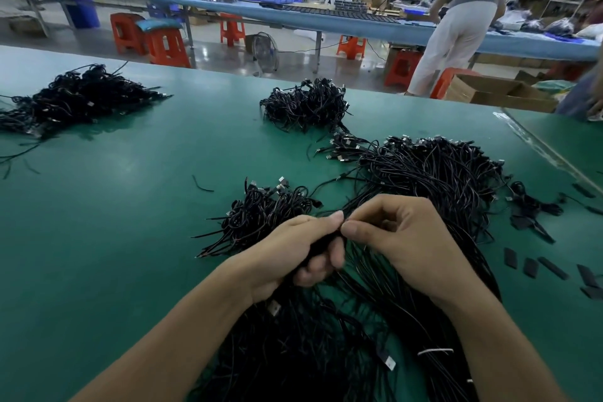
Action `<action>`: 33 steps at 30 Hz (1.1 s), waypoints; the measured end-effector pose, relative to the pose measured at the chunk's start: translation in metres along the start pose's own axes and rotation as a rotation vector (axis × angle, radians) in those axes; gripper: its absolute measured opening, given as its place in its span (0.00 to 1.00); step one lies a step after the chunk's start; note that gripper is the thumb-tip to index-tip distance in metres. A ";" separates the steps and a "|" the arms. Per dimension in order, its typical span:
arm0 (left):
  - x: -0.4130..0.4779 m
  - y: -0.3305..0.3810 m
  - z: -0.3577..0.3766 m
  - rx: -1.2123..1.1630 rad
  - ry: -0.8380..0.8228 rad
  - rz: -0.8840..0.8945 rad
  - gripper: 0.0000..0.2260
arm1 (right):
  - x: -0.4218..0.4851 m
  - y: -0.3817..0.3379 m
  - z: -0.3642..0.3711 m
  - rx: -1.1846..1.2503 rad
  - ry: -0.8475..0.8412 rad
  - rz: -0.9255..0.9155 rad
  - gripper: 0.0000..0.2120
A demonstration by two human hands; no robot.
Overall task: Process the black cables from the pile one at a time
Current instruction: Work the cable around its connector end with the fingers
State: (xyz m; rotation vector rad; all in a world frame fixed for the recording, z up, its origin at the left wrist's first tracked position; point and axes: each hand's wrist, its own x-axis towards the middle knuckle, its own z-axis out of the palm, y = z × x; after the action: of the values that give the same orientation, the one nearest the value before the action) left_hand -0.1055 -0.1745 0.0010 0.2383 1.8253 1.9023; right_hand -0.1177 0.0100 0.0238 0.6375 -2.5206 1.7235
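Bundle of thin black cables [319, 246] is gripped in the left hand [287, 248], fingers curled round it. Right hand [404, 238] pinches a strand at the bundle's top. Large loose black cable pile [434, 170] lies on the green table [130, 206], at 1 o'clock from the hands.

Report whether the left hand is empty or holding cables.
Holding: the left hand curls its fingers round a black cable bundle; right hand pinches its top.

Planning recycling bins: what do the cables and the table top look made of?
The cables: black plastic-like jacket, slightly glossy, with silvery, probably metal, plug tips. The table top: green mat, likely rubber or vinyl, soft sheen from reflected light.
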 end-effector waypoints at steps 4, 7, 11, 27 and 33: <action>0.000 -0.002 -0.007 -0.133 -0.093 0.057 0.23 | 0.004 0.005 0.006 0.164 -0.021 0.079 0.07; -0.003 -0.007 -0.015 -0.175 -0.149 0.105 0.22 | 0.006 0.011 0.005 0.181 -0.052 0.130 0.07; -0.004 -0.014 -0.023 -0.196 0.013 0.126 0.23 | 0.013 0.039 0.012 -0.043 0.028 0.286 0.10; 0.005 -0.008 -0.032 0.236 0.483 0.369 0.21 | 0.015 0.078 0.092 -0.975 -0.035 0.210 0.08; 0.007 -0.014 -0.035 0.444 0.636 0.297 0.24 | 0.023 0.067 0.095 -0.839 -0.082 0.301 0.11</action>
State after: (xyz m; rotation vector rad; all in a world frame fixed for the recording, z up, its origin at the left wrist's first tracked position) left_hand -0.1246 -0.2029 -0.0174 0.0474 2.7745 1.8692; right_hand -0.1415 -0.0617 -0.0668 0.2667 -3.1260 0.5207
